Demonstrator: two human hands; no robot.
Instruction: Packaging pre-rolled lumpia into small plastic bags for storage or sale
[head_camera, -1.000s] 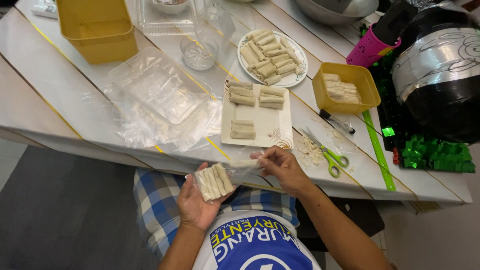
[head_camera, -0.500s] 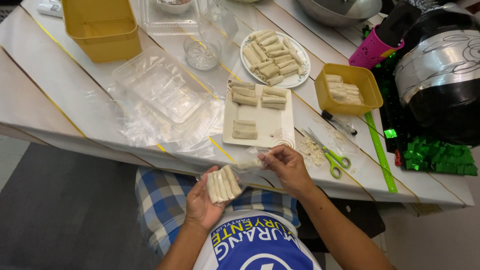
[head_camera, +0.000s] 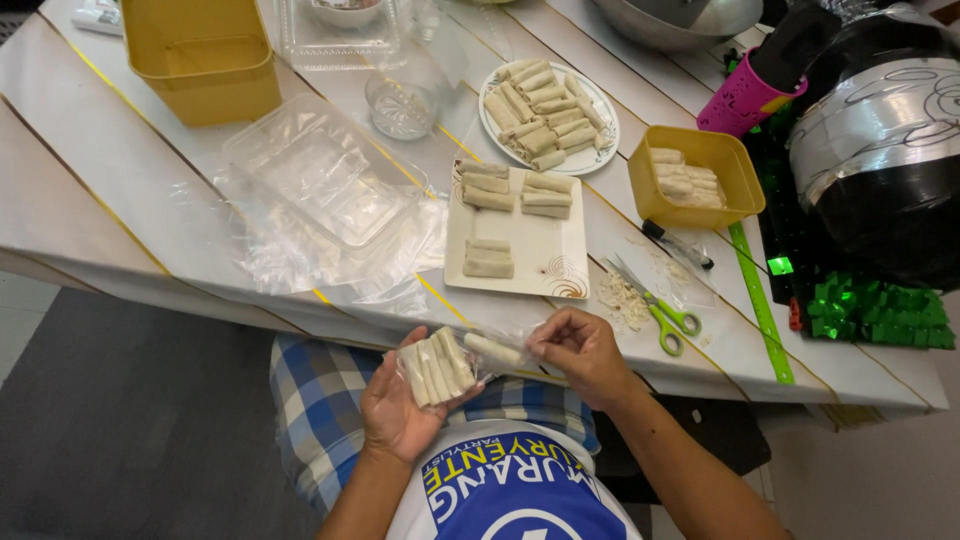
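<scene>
A person's left hand (head_camera: 400, 405) cradles a clear plastic bag (head_camera: 445, 365) holding a row of pale spring rolls (head_camera: 436, 367), fingers curled under it just off the near edge of the white worktop (head_camera: 120, 190), while the right hand (head_camera: 580, 350) pinches one more roll (head_camera: 492, 349) at the bag's mouth, at 3 o'clock from the packed row. The bag hangs over the lap, so a loose pinch could drop the roll, and a hard push might split the thin film or crush a soft wrapper; a square white plate (head_camera: 545, 255) of rolls lies at 12 o'clock, green-handled scissors (head_camera: 660, 312) at 2 o'clock
</scene>
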